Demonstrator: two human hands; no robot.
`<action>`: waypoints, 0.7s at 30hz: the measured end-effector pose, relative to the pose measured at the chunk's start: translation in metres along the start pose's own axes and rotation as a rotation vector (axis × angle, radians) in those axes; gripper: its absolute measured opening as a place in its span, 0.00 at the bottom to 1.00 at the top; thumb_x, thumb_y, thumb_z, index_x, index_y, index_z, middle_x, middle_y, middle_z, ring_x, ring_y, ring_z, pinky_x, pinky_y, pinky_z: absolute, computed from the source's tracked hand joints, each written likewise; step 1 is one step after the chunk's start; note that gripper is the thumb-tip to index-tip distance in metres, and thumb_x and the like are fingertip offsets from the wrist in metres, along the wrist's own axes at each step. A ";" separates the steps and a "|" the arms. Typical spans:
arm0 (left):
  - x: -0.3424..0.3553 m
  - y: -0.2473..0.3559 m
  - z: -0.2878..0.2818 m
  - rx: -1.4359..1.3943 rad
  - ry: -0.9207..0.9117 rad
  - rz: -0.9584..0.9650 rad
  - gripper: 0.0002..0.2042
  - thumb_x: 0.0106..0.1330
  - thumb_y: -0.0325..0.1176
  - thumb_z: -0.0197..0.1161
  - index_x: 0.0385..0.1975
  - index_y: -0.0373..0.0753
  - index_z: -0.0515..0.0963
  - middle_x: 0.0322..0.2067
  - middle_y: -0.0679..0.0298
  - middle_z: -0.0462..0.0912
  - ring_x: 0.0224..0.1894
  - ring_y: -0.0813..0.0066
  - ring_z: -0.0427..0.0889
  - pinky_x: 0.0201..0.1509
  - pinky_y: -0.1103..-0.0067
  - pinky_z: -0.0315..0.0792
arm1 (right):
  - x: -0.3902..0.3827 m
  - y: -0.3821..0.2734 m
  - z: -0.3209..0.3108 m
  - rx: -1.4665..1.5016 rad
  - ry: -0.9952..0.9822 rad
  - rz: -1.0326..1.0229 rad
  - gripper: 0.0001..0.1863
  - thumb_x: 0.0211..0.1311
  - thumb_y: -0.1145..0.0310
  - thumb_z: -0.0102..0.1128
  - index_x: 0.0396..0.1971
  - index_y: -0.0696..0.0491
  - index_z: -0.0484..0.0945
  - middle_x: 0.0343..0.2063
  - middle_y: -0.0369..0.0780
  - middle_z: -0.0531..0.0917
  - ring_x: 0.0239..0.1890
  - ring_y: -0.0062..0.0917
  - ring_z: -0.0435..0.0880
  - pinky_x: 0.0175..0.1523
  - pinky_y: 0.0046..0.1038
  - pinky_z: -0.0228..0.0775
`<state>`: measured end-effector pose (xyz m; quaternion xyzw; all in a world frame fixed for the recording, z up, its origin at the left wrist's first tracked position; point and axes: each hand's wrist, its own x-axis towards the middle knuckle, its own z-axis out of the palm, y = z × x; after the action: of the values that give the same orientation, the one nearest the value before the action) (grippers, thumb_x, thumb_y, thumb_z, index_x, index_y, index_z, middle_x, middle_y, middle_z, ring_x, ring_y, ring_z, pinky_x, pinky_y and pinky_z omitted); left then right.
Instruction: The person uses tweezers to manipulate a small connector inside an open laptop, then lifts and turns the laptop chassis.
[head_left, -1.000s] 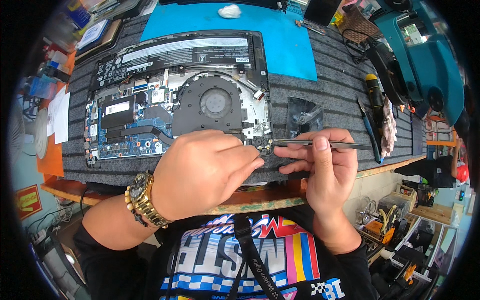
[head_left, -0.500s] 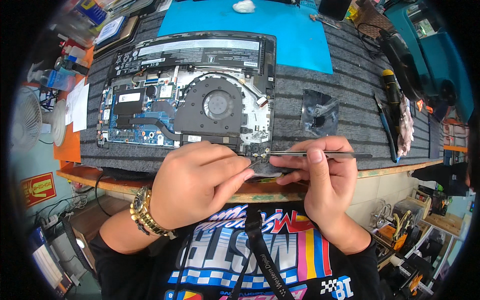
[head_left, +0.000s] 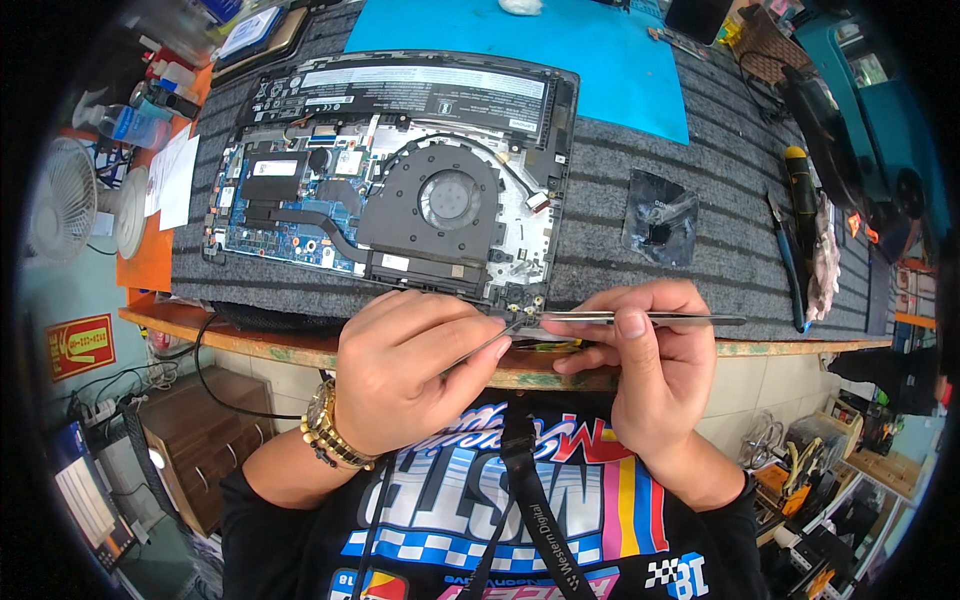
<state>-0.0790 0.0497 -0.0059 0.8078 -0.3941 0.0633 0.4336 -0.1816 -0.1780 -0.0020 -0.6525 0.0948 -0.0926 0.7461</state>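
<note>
An opened laptop base (head_left: 528, 265) lies before me, its round fan (head_left: 448, 196), long black battery (head_left: 410, 95) and blue circuit board (head_left: 285, 238) exposed. At its near right corner, by small brass-coloured mounts (head_left: 527, 308), both my hands meet. My left hand (head_left: 415, 350) is closed on a thin metal tool (head_left: 480, 352), whose tip reaches that corner; its exact kind is partly hidden by the fingers. Between thumb and fingers, my right hand (head_left: 650, 345) pinches a pair of tweezers (head_left: 690, 319), points toward the same corner. Whether the tips grip anything is too small to tell.
On the striped grey mat (head_left: 600, 150) lie a clear-and-black pouch (head_left: 660, 220), pliers (head_left: 787, 260) and a yellow-and-black screwdriver (head_left: 798, 185) at right. A blue sheet (head_left: 520, 50) covers the far side. The wooden table edge (head_left: 560, 372) runs just below my hands.
The laptop and the whole table appear shifted to the right in the picture, as the view has moved. My left hand sits slightly further right; both hands keep their tools at the laptop's corner.
</note>
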 end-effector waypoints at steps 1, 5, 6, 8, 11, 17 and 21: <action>-0.001 0.000 0.002 0.003 0.017 0.002 0.07 0.63 0.28 0.85 0.38 0.40 0.93 0.35 0.62 0.93 0.33 0.61 0.91 0.36 0.69 0.81 | -0.001 0.000 -0.002 -0.021 -0.010 -0.044 0.11 0.95 0.67 0.51 0.59 0.59 0.67 0.51 0.55 0.87 0.51 0.48 0.98 0.45 0.37 0.98; -0.003 0.000 0.004 -0.022 0.032 -0.021 0.08 0.61 0.23 0.84 0.39 0.37 0.93 0.36 0.58 0.95 0.34 0.60 0.92 0.39 0.69 0.81 | 0.004 0.001 -0.024 -0.040 0.032 -0.209 0.11 0.93 0.69 0.55 0.59 0.61 0.70 0.49 0.56 0.89 0.47 0.41 0.97 0.47 0.33 0.95; -0.004 0.000 0.004 -0.032 0.036 -0.029 0.08 0.61 0.23 0.84 0.38 0.37 0.93 0.36 0.58 0.95 0.35 0.60 0.92 0.40 0.69 0.82 | 0.007 0.000 -0.034 -0.030 0.055 -0.273 0.11 0.92 0.70 0.57 0.59 0.61 0.71 0.48 0.55 0.90 0.46 0.38 0.97 0.48 0.31 0.94; -0.004 -0.001 0.005 -0.056 0.044 -0.044 0.08 0.61 0.23 0.84 0.38 0.36 0.93 0.36 0.58 0.95 0.36 0.60 0.93 0.40 0.70 0.82 | 0.011 -0.002 -0.053 -0.136 0.173 -0.288 0.11 0.93 0.68 0.57 0.57 0.61 0.72 0.48 0.57 0.90 0.44 0.39 0.97 0.45 0.34 0.93; -0.004 -0.004 0.009 -0.108 0.078 -0.088 0.07 0.62 0.26 0.85 0.38 0.39 0.93 0.36 0.61 0.94 0.34 0.61 0.92 0.38 0.69 0.81 | 0.018 0.000 -0.076 -0.212 0.255 -0.392 0.09 0.91 0.71 0.59 0.56 0.63 0.75 0.47 0.56 0.90 0.45 0.40 0.97 0.46 0.35 0.94; -0.004 -0.005 0.008 -0.116 0.064 -0.099 0.06 0.63 0.25 0.85 0.37 0.38 0.93 0.35 0.60 0.95 0.33 0.61 0.92 0.38 0.69 0.81 | 0.022 0.009 -0.094 -0.300 0.309 -0.418 0.07 0.86 0.79 0.64 0.55 0.66 0.80 0.49 0.55 0.91 0.48 0.41 0.97 0.54 0.38 0.94; -0.003 -0.005 0.008 -0.108 0.065 -0.082 0.06 0.63 0.25 0.85 0.36 0.38 0.93 0.35 0.60 0.95 0.31 0.61 0.91 0.36 0.70 0.80 | 0.021 0.015 -0.097 -0.505 0.310 -0.512 0.07 0.79 0.84 0.70 0.52 0.66 0.85 0.49 0.54 0.93 0.51 0.41 0.97 0.63 0.44 0.91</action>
<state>-0.0790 0.0470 -0.0152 0.7963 -0.3490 0.0504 0.4915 -0.1869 -0.2738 -0.0303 -0.7965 0.0604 -0.3470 0.4915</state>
